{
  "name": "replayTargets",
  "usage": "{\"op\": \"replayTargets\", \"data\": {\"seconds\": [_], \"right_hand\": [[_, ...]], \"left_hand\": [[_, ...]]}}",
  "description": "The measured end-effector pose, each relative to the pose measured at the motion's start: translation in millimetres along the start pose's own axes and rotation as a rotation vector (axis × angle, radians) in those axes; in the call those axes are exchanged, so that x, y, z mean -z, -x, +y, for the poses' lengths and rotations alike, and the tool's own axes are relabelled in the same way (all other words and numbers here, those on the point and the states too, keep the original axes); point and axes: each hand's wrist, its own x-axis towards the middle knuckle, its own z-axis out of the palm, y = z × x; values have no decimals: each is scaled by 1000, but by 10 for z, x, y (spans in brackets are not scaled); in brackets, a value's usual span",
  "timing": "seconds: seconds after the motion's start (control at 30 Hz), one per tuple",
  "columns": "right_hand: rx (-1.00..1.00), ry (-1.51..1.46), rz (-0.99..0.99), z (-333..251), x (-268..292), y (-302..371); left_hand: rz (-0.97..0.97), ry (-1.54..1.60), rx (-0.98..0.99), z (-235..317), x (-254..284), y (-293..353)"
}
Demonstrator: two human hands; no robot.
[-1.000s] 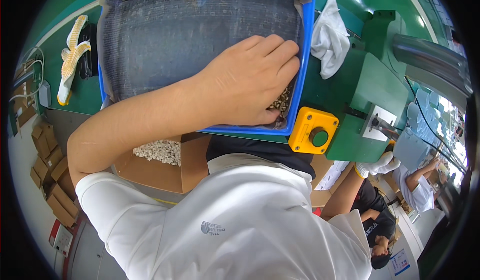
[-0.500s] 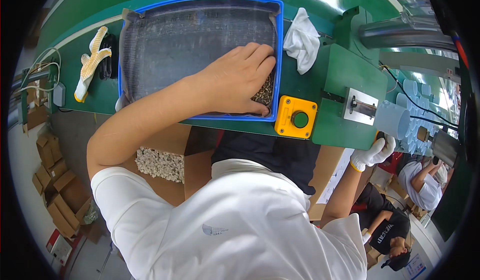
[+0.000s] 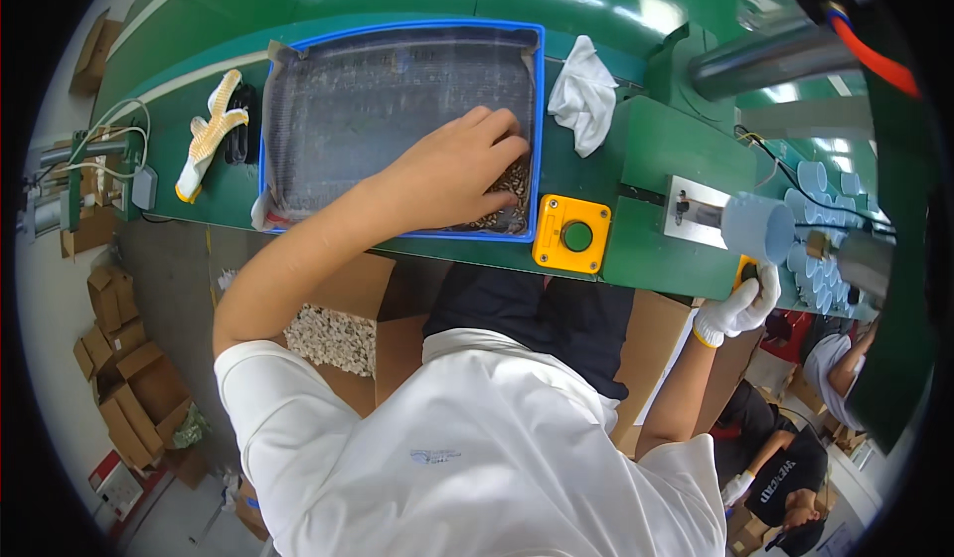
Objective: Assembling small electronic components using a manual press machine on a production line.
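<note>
My bare left hand (image 3: 462, 167) reaches into the near right corner of a blue tray (image 3: 540, 80) with a dark mesh-like lining. Its fingers and thumb are apart over a pile of small brass-coloured parts (image 3: 512, 187); whether the fingertips touch any is hidden. My right hand (image 3: 737, 311), in a white knit glove, is at the bench's front edge with its fingers partly spread. It is against or just below a second yellow button box (image 3: 747, 271), mostly hidden. A pale translucent cup (image 3: 757, 227) sits sideways just above it, at the end of a metal fixture (image 3: 696, 211).
A yellow box with a green button (image 3: 576, 236) stands beside the tray. A white cloth (image 3: 584, 95) and a glove (image 3: 211, 135) lie on the green bench. Several cups (image 3: 810, 269) cluster at right near a metal cylinder (image 3: 865, 264). A co-worker (image 3: 790, 477) is at lower right.
The whole view has shifted slightly. My left hand stays at the tray's parts corner, its fingers a little more apart and curled. My right hand remains by the yellow box under the cup.
</note>
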Motion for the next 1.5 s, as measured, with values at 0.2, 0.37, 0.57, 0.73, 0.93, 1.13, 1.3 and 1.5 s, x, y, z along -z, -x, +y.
{"op": "replayTargets", "data": {"seconds": [0.2,0.37,0.57,0.73,0.93,1.13,1.3,1.5], "right_hand": [[80,129,-43,-220,64,-236],[208,130,7,-237,-100,-253],[149,67,-29,-709,12,-669],[265,-89,-230,-1377,-300,-1198],[176,-402,-99,-1418,-505,-1153],[103,-219,339,-555,-45,-1659],[-42,221,-261,596,-957,-2306],[91,695,-460,1500,-995,-2302]], "left_hand": [[71,-45,54,262,-76,-45],[171,-53,181,262,-198,185],[287,-32,187,293,-317,97],[380,-30,220,357,-404,23],[366,-32,260,290,-461,157],[422,-134,300,541,-431,88],[406,-113,312,405,-442,220],[378,-92,239,472,-513,-163]]}}
